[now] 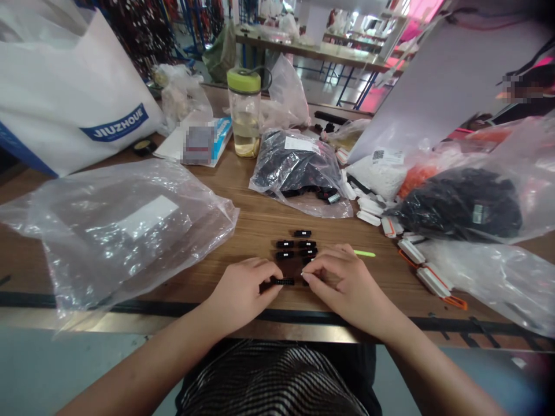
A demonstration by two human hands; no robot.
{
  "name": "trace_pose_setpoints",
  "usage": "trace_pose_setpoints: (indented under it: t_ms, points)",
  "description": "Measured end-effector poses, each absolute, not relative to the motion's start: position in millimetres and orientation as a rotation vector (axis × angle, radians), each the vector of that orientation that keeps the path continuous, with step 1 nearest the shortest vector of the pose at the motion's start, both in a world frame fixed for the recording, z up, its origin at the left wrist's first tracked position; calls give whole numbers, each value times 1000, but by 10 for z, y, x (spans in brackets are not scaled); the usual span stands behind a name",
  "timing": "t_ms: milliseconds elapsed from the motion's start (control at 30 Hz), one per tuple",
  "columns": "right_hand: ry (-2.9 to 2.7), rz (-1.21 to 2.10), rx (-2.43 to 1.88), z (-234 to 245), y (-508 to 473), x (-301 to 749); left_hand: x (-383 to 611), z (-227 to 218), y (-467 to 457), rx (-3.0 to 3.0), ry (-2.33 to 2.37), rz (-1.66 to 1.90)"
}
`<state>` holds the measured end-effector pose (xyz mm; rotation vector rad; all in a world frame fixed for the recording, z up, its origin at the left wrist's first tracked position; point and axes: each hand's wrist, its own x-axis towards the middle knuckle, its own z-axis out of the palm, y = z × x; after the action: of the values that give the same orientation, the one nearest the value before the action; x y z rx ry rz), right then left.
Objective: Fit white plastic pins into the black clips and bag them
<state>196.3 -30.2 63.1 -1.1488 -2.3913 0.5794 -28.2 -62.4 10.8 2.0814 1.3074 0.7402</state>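
Both my hands rest on the wooden table (243, 190) near its front edge. My left hand (241, 290) is curled, its fingertips pinching the left end of a small black connector (282, 281). My right hand (343, 281) is also curled, fingers pressed together at the connector's right side over another small black piece that I cannot make out. Just beyond my fingers lie several small black connectors (297, 245) set in short rows. A thin green stick (365, 253) lies to the right of them.
A large empty clear bag (117, 222) covers the left. A bag of black parts (297, 164), a water bottle (245, 112) and a white tote (65, 86) stand behind. Bags of black, white and orange parts (459, 202) and loose white clips (427, 277) crowd the right.
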Motion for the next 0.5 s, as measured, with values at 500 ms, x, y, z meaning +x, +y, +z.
trace_pose_setpoints:
  t_ms: [500]
  points:
    - [-2590, 501, -1076, 494, -334, 1769, -250, 138, -621, 2035, 1348, 701]
